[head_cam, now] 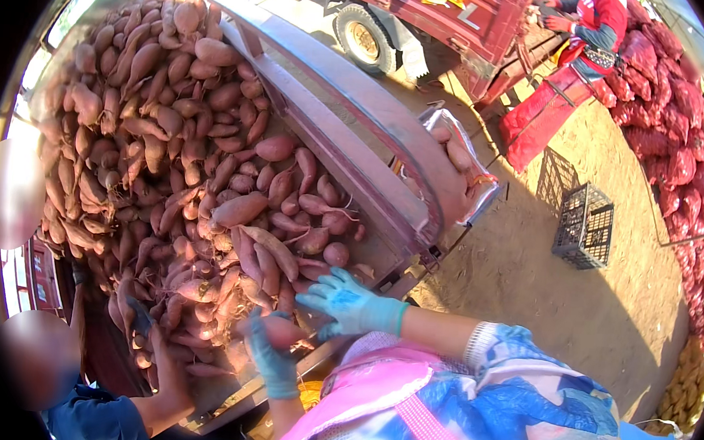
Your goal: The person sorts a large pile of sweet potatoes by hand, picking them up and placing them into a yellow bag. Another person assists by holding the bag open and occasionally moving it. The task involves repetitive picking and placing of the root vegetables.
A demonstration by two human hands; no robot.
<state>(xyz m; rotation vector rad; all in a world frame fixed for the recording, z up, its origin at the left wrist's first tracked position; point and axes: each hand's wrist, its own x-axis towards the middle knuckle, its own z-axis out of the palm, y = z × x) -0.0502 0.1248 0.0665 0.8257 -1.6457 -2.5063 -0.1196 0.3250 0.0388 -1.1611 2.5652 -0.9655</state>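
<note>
A heap of sweet potatoes (pixel 190 145) with reddish-brown skins fills a dark red metal truck bed before me. My left hand (pixel 273 353), in a light blue glove, is closed around a reddish sweet potato (pixel 283 332) at the bed's near edge. To its right, my right hand (pixel 345 300), in a matching glove with a darker blue patch, is spread palm down at the heap's lower right edge, close to several sweet potatoes. Whether its fingertips touch them I cannot tell.
A co-worker's gloved hand (pixel 139 318) reaches into the heap at lower left. The bed's metal side rail (pixel 361 97) runs beyond the heap. An open sack of sweet potatoes (pixel 456 154), a black plastic crate (pixel 584 226), another worker (pixel 596 34) and stacked red mesh sacks (pixel 682 122) are at right.
</note>
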